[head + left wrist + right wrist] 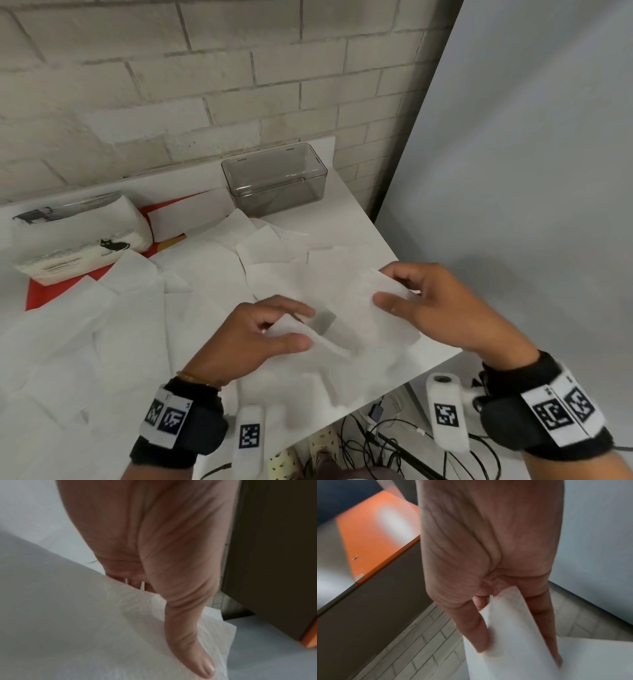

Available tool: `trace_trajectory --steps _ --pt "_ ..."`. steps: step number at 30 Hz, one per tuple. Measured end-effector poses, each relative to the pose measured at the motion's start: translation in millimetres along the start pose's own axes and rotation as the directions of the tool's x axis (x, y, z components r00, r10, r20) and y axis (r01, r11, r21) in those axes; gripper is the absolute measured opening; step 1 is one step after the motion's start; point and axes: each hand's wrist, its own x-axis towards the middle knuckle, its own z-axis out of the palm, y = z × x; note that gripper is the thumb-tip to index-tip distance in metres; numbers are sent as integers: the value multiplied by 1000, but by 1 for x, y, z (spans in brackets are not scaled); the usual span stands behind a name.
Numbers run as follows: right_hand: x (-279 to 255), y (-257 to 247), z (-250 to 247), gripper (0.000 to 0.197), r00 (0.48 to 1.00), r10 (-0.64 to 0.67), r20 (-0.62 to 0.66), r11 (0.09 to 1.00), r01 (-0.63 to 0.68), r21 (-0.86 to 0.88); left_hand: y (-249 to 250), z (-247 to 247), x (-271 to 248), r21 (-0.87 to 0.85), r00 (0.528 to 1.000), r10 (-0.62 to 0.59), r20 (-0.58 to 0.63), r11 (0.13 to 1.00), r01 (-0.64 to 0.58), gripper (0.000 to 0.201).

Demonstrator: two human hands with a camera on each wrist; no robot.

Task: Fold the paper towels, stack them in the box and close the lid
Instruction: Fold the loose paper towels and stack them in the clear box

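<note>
Both hands hold one white paper towel (346, 318) just above the table's near right part. My left hand (294, 329) pinches its near left edge between thumb and fingers; the left wrist view shows the thumb lying on the towel (154, 635). My right hand (394, 291) pinches the right end, and the right wrist view shows the sheet (508, 635) between thumb and fingers. A clear grey box (274, 178) stands open and empty at the back of the table. Several loose paper towels (120, 329) lie spread flat over the table.
A white pack of paper towels (75, 236) lies at the back left on a red sheet (48, 291). The brick wall runs behind the table (349, 205), and a grey panel (513, 171) stands to its right. Cables (394, 431) lie on the floor below the table's near edge.
</note>
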Motion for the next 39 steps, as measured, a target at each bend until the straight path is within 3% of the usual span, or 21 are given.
trace_trajectory --steps 3,6,11,14,16,19,24,30,32,35,37,39 --pt "17 -18 -1 10 994 -80 75 988 89 -124 12 4 9 102 989 141 -44 985 -136 18" --pt "32 -36 3 11 980 -137 144 972 162 -172 24 9 11 38 972 219 -87 975 -217 21" --pt "53 -45 25 11 978 -209 -3 976 209 -58 27 21 13 -266 950 30 -310 957 -117 23" --pt "57 -42 30 9 980 -133 -147 981 152 123 21 18 5 -337 933 -71 -353 940 -57 25" --pt "58 -40 34 8 981 -88 -176 969 125 211 18 17 -1 -361 939 -101 -329 932 -26 27" --pt "59 -37 41 7 989 -56 -136 955 93 282 17 18 -3 -324 953 -89 -289 946 -10 24" --pt "57 -33 45 8 999 24 -29 891 -8 454 18 17 -2 -215 930 -71 -362 977 -9 14" --pt "61 -12 38 12 981 194 21 813 -173 556 5 -10 -23 -246 925 -66 -375 969 -30 24" --pt "62 -8 39 12 976 218 24 778 -188 599 -2 -21 -30 -423 927 -82 -365 902 -86 40" --pt "64 -4 41 16 975 221 25 760 -188 622 -18 -44 -36 -673 914 -127 -386 716 -185 71" --pt "65 -3 44 20 977 211 41 746 -188 639 -35 -57 -42 -743 935 -12 -353 611 -273 68" --pt "66 -4 48 22 978 201 53 730 -186 658 -34 -55 -50 -543 928 34 -371 803 -246 53"
